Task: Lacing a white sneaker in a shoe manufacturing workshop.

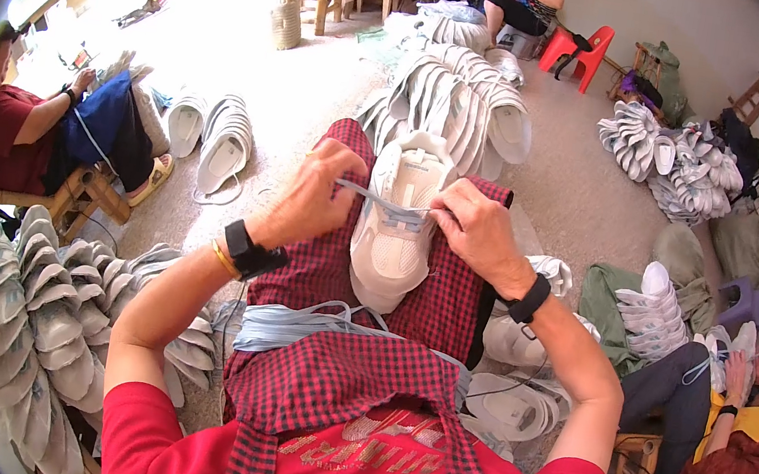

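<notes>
A white sneaker (389, 250) rests between my knees on the red-and-black checked apron (318, 262), its toe toward me. A pale blue-grey shoelace (373, 197) stretches across it, passing through the lower eyelets. On the shoe's left, my left hand (320, 192) is closed, pinching one part of the lace. My right hand (477, 229) pinches the lace at the shoe's right edge, with its fingertips close to the eyelets. A bundle of light blue laces (318, 328) lies in my lap.
Rows of nested white shoes (442, 100) stand ahead, and more shoe stacks (47, 326) are at my left. Loose shoes (511, 406) lie beside my right thigh. Co-workers sit at left, right and far back. A red chair (580, 54) stands behind.
</notes>
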Tool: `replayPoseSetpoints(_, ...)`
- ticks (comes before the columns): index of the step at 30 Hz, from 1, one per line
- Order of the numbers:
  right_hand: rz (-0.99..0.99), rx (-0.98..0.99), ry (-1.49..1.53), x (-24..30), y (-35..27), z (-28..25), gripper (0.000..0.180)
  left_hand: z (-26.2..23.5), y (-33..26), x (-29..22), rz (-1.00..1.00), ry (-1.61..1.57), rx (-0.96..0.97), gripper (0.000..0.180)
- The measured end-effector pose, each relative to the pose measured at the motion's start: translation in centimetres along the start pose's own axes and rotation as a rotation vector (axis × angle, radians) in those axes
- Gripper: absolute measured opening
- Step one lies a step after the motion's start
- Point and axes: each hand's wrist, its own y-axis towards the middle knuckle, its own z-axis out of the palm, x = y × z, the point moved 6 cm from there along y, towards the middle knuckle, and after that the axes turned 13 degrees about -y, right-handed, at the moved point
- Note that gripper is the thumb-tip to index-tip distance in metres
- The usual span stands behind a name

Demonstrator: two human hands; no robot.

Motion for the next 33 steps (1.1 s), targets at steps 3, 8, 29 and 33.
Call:
replayPoseSetpoints(3,-0.023,-0.023,-0.134,-0.7,-0.4,-0.5,0.012,1.9,-0.3,-0.7,-0.026,-0.066,0.114,0.028)
replayPoseSetpoints(8,-0.069,-0.047,-0.182,-1.3,-0.6,-0.9,0.009,2.4,1.0,-0.2,0.076,0.026,0.243,0.02)
replayPoseSetpoints(29,-0.105,-0.023,-0.35,2.7,2.1,1.4,0.012,3.0,4.2,-3.8,0.419,0.378,0.036,0.022)
replayPoseSetpoints(33,-0.124,0.098,-0.409,2.9,2.6,1.9,0.011,2.6,3.5,-2.4,0.321,0.414,0.069,0.024)
